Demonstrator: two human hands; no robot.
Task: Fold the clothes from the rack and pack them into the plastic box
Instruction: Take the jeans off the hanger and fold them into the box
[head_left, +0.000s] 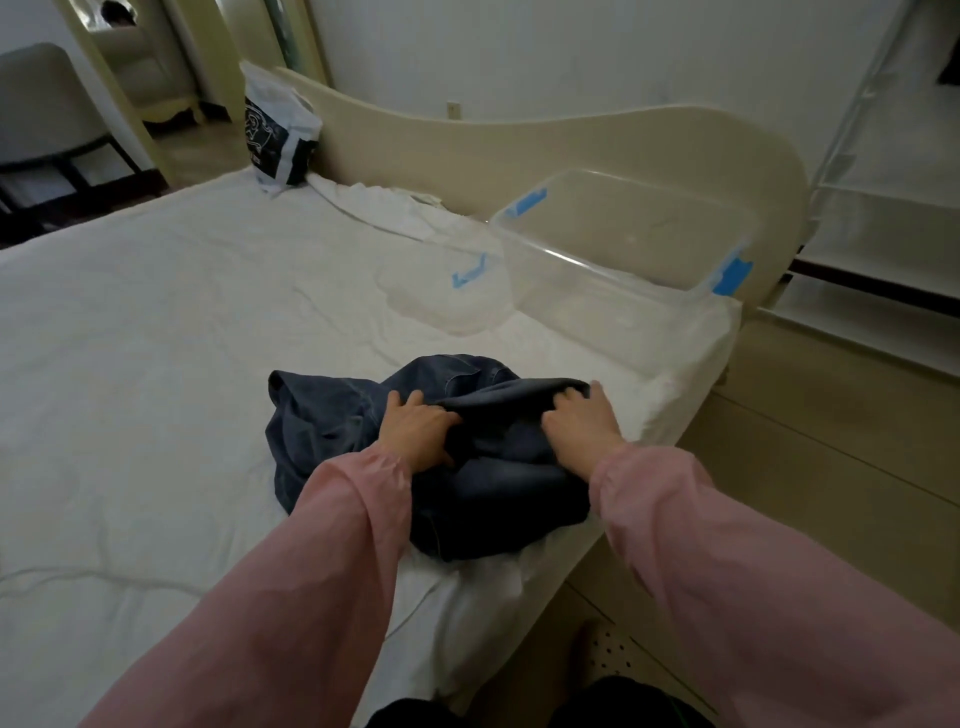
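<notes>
A dark blue denim garment (498, 483) lies bunched on the white bed (156, 338) near its right edge. My left hand (418, 434) grips a fold of the denim at the middle of the heap, thumb tucked into the cloth. My right hand (582, 421) holds the right side of the same fold, fingers curled over its edge. A clear plastic box (623, 249) with blue latches stands empty at the far right corner of the bed, against the headboard. Its clear lid (441, 291) lies flat on the sheet just left of it.
A cream headboard (519, 150) runs along the far side. A black-and-white plastic bag (280, 140) stands at the bed's far left corner. White shelves (883, 218) stand to the right, across a wooden floor (831, 441). A chair (47, 114) is at far left.
</notes>
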